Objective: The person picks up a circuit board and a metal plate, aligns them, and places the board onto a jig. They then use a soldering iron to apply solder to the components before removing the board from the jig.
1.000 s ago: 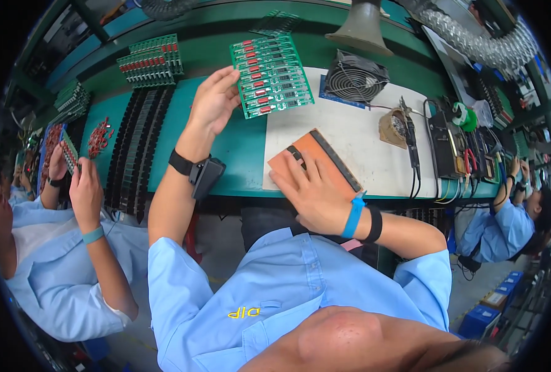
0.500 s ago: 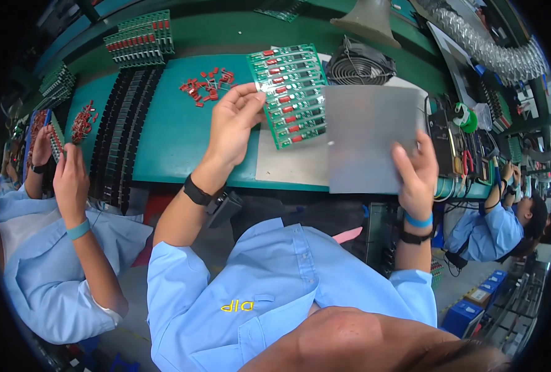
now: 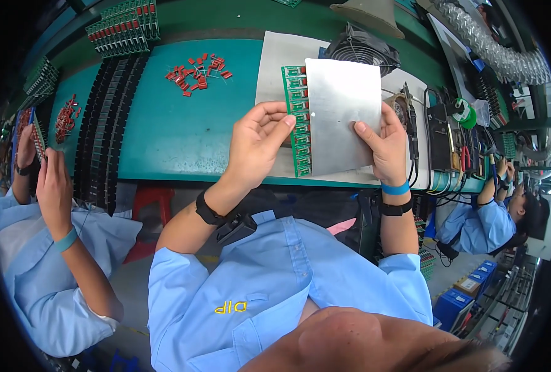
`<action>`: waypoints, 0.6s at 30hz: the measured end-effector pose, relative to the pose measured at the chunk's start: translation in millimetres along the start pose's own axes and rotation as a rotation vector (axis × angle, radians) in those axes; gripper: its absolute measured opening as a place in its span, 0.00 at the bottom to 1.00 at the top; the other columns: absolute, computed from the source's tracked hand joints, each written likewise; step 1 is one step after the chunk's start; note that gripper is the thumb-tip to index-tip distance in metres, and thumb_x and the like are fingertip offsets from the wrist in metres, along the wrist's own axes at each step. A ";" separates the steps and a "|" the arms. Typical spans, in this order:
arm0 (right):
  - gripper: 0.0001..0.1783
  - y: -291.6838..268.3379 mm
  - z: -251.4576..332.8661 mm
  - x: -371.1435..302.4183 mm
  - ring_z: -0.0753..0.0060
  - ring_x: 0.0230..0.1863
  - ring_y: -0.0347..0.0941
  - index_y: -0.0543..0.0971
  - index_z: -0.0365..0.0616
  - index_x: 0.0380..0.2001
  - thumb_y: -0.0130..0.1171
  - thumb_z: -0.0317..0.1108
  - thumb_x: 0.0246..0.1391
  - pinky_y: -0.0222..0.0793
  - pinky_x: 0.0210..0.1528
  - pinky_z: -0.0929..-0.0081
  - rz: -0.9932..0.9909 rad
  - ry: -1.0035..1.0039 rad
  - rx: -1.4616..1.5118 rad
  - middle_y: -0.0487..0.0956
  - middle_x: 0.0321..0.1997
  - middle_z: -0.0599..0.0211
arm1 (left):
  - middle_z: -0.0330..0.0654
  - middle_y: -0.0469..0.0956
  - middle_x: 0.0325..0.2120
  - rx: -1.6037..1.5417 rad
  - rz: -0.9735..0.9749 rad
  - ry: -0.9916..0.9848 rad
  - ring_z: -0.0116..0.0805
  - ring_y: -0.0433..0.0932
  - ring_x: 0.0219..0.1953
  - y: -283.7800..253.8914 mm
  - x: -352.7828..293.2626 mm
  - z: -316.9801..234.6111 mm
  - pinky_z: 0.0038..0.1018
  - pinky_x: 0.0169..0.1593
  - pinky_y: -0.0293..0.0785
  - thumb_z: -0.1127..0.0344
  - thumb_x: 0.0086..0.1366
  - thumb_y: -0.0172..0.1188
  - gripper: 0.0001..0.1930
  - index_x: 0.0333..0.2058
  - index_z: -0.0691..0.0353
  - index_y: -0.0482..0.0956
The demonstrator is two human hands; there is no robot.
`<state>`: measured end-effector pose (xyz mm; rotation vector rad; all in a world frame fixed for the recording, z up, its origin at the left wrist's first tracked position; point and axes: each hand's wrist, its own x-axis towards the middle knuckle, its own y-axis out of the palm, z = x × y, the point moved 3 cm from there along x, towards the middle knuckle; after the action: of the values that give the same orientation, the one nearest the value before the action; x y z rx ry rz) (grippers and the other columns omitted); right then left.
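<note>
My left hand pinches the left edge of a green circuit board panel that carries a column of red components. A flat grey metal plate lies against the panel's upper face and hides most of it; only the left strip shows. My right hand grips the plate's right edge, thumb on top and fingers behind. Both pieces are held up above a pale sheet on the bench. Whether the right fingers also touch the panel is hidden.
Loose red components lie on the green bench mat. Left of them runs a black conveyor track, with a stack of boards beyond. A black fan stands behind the plate, and hand tools at right. Co-workers sit on both sides.
The metal plate has come left and now covers most of the circuit board panel. My left hand has shifted right and down with the panel, and my right hand left with the plate.
</note>
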<state>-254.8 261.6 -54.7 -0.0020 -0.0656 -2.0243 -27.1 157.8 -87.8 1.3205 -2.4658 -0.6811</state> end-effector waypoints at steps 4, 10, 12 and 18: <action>0.36 -4.0 -6.5 1.0 0.68 0.62 0.79 0.68 0.30 0.69 0.71 0.25 0.62 0.73 0.68 0.70 0.003 -0.015 -0.020 0.80 0.64 0.55 | 0.45 0.85 0.45 0.004 0.019 0.007 0.26 0.84 0.47 4.3 0.8 -2.8 0.24 0.51 0.82 0.74 0.75 0.62 0.13 0.55 0.73 0.77; 0.33 -13.0 -14.5 3.6 0.69 0.62 0.78 0.68 0.31 0.69 0.69 0.24 0.63 0.72 0.69 0.70 0.035 0.059 0.044 0.80 0.64 0.55 | 0.45 0.84 0.46 0.038 0.047 0.046 0.26 0.84 0.47 16.1 -0.3 -9.5 0.23 0.53 0.82 0.74 0.74 0.64 0.14 0.54 0.74 0.77; 0.33 -13.7 -15.9 4.1 0.69 0.62 0.78 0.68 0.31 0.69 0.68 0.23 0.64 0.72 0.69 0.70 0.046 0.077 0.054 0.80 0.64 0.55 | 0.45 0.84 0.46 0.031 0.047 0.046 0.26 0.84 0.48 18.2 0.8 -11.7 0.23 0.53 0.82 0.74 0.74 0.64 0.14 0.54 0.74 0.77; 0.33 -14.7 -13.5 4.0 0.68 0.64 0.77 0.67 0.31 0.69 0.67 0.23 0.64 0.71 0.69 0.69 0.040 0.048 0.072 0.80 0.65 0.55 | 0.43 0.83 0.44 0.023 0.056 0.059 0.25 0.83 0.48 22.7 1.1 -13.5 0.22 0.53 0.81 0.74 0.73 0.64 0.14 0.53 0.75 0.77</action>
<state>-269.4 263.8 -68.7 0.0899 -0.1073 -1.9800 -37.9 163.9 -64.6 1.2553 -2.4606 -0.5943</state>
